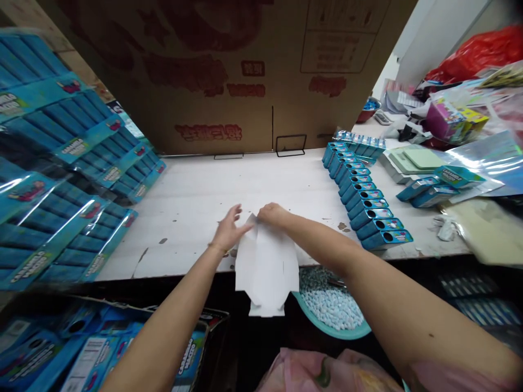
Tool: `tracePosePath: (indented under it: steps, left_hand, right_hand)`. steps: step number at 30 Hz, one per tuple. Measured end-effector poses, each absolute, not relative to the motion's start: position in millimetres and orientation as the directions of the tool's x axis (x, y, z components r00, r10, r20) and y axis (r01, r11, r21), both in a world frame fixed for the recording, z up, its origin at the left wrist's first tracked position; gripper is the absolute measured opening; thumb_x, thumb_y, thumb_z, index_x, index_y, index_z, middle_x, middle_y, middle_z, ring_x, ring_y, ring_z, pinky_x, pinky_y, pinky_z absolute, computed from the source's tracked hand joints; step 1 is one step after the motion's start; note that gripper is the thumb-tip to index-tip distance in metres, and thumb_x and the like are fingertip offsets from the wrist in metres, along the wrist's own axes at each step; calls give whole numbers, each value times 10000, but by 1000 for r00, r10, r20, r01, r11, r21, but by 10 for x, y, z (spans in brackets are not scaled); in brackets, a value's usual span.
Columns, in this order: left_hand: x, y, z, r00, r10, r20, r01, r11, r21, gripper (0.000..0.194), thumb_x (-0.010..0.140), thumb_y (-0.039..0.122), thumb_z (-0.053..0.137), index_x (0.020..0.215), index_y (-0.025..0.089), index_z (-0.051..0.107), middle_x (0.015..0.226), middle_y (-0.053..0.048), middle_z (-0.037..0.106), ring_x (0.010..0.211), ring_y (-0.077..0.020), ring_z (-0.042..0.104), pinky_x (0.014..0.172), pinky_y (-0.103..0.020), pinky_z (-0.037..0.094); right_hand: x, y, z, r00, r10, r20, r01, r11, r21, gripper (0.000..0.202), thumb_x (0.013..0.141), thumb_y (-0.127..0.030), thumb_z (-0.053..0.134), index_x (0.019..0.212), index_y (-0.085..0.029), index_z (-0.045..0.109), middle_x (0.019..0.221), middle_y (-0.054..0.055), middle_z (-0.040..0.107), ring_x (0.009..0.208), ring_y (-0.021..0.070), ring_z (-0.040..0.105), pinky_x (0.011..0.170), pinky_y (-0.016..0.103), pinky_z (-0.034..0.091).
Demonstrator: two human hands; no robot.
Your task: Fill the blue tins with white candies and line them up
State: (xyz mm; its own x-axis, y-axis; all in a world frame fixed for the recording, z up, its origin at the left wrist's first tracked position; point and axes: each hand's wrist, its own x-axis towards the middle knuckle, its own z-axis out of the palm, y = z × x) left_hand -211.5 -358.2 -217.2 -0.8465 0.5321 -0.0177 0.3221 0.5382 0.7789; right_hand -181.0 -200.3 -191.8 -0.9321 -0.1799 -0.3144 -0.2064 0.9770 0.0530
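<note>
A white card box blank (267, 261), unfolded with cut flaps at its lower end, reaches over the front edge of the white table. My right hand (273, 213) bends its fingers over the far end of the blank and grips it there; the fingertips are partly hidden. My left hand (229, 231) is at the blank's left far corner, fingers spread, thumb beside a raised flap. Whether that thumb touches the card I cannot tell.
Blue boxes (362, 204) with round holes stand in a row at right. Display cartons (61, 218) are stacked at left. A large cardboard box (245, 109) blocks the back. Below the edge sit a teal basin (335, 329) of small pale pieces and a carton of blue packaging (98, 348).
</note>
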Motion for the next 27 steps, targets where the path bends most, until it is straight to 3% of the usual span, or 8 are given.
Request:
tracePosePath:
  steps: [2,6,11,15,18,21,24,27]
  left_hand:
    - [-1985,-3880,-2196,-860,488,150,400,463,791,464,748,247,424,1203,184,359,1120,-102,509,950,-176,529,737,-308,472]
    - [-1698,-4214,-2331,-549,767,333,791,349,502,465,718,113,420,1168,226,446,1223,-96,441,1124,-225,402,910,-407,380]
    - [-1558,-4097,-2416,-258,933,251,950,197,244,364,691,57,445,970,242,588,1205,-56,490,1174,-255,336,891,-421,385]
    - [-1529,-4047,-2289,-219,958,182,966,186,182,244,687,142,518,905,213,604,1219,-81,471,1189,-290,309,888,-439,375]
    - [-1483,-4063,-2187,-223,963,153,966,197,168,182,700,210,549,867,217,621,1246,-94,438,1217,-310,265,895,-465,350]
    - [-1448,-4064,-2160,-214,966,144,967,189,173,111,706,280,575,763,210,639,1242,-94,442,1224,-316,250,903,-477,328]
    - [-1437,-4047,-2191,-197,972,131,968,173,179,121,731,273,552,678,195,627,1229,-82,460,1211,-294,283,914,-474,305]
    - [-1433,-3994,-2213,-183,977,112,968,159,195,183,785,239,472,681,191,614,1066,-76,566,1130,-253,384,861,-419,349]
  right_hand:
    - [-1815,-1856,-1883,-942,-159,-295,-197,975,104,232,730,-40,434,831,-97,635,890,148,645,898,221,578,743,305,421]
    - [-1867,-1730,-1916,-955,-106,-277,-161,970,182,262,706,-5,442,851,-110,633,925,131,641,889,218,579,716,304,426]
    - [-1869,-1800,-2050,-965,-22,-262,-76,978,196,253,736,-25,427,879,-105,619,910,146,640,849,214,592,680,307,437]
    - [-1855,-1811,-2029,-975,38,-219,-6,980,197,280,788,-49,360,955,-86,582,919,169,626,829,206,590,645,292,436]
    - [-1777,-1785,-1865,-987,57,-148,27,979,201,374,823,-79,313,1177,-63,430,1038,201,566,934,223,540,724,326,409]
    - [-1427,-1783,-1655,-990,-125,-68,-132,984,121,464,831,-219,391,1276,-112,307,1142,170,510,1024,242,463,801,365,349]
    - [-811,-1853,-1581,-862,-487,-140,-483,873,-66,467,753,-393,516,1167,-187,452,1087,89,558,968,211,473,812,342,314]
    - [-321,-1943,-1734,-798,-588,-130,-585,808,-65,279,778,-299,494,1031,-192,538,914,54,613,866,178,491,812,336,279]
